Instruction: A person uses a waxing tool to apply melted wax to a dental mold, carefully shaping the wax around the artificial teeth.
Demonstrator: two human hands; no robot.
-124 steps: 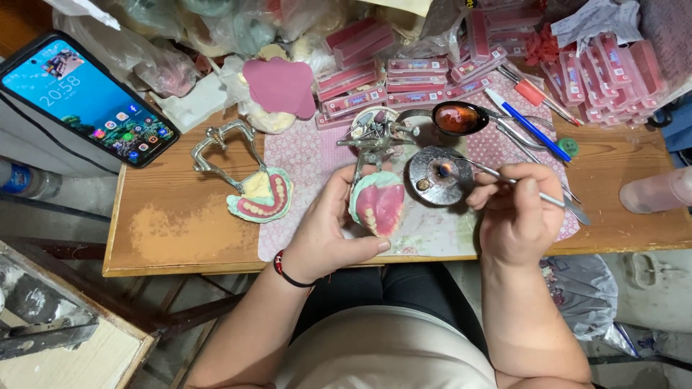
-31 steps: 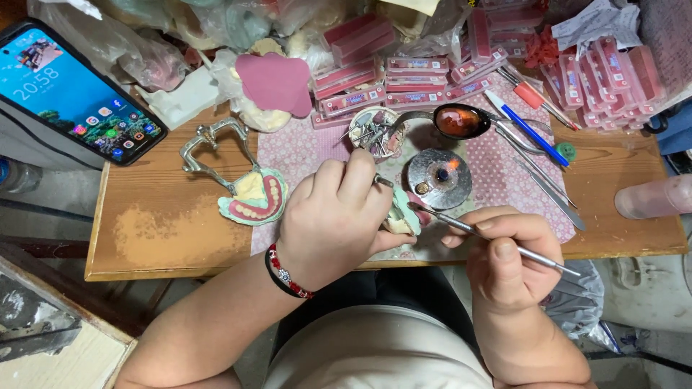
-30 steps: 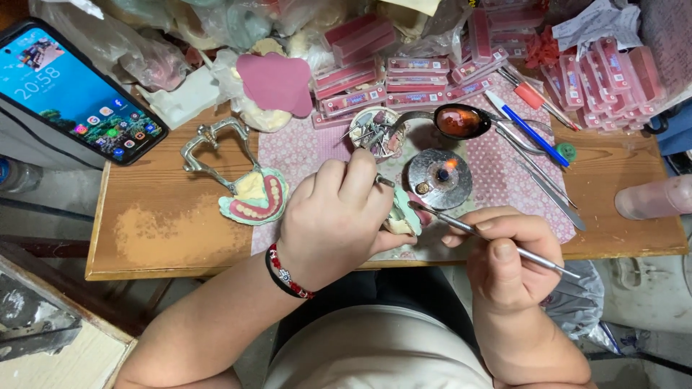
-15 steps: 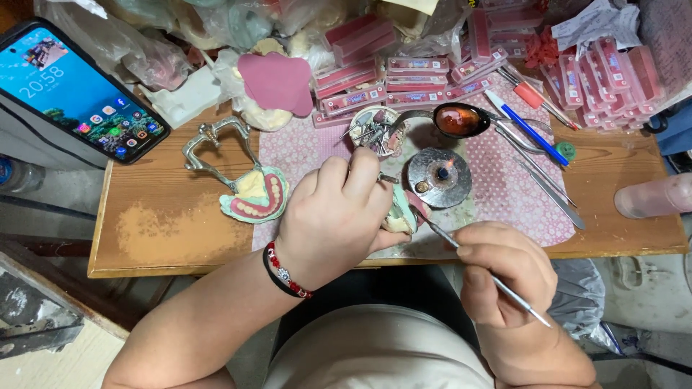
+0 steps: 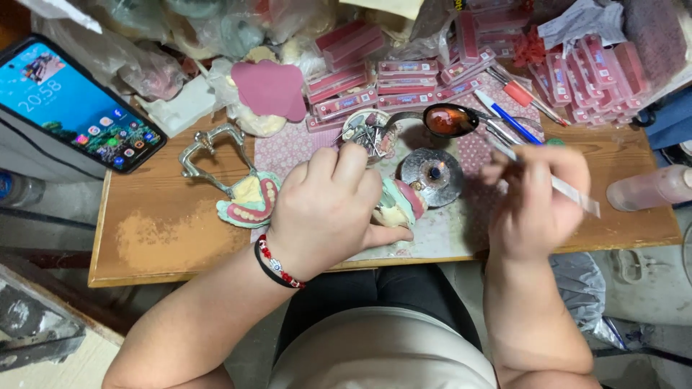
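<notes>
Since half a second ago the right hand [image 5: 537,202] has lifted from the near edge of the wooden table [image 5: 166,230] to above its right half, carrying the thin metal instrument [image 5: 569,194] up with it; the hand is blurred with motion. Its fingers are closed around the instrument, whose handle sticks out toward the right end of the table.

The left hand [image 5: 324,209] has stayed put, curled around the pink denture model [image 5: 400,205], pinching it between thumb and fingers just above the near edge, middle of the table. A red-and-black beaded bracelet [image 5: 277,265] sits on that wrist.

Just beyond the model stands a small round metal burner [image 5: 432,176] with a tiny flame at its centre. Behind it lies a spoon [image 5: 447,120] with a dark red bowl, and beside that a small dish of metal bits [image 5: 367,131]. Left of the left hand, a second set of pink dentures on a metal articulator [image 5: 234,184] rests on the bare wood. Rows of red tooth-card boxes [image 5: 404,83] line the far edge, a blue pen [image 5: 508,115] lies toward the far right, and a phone [image 5: 76,108] with a lit screen leans at the far left corner.
</notes>
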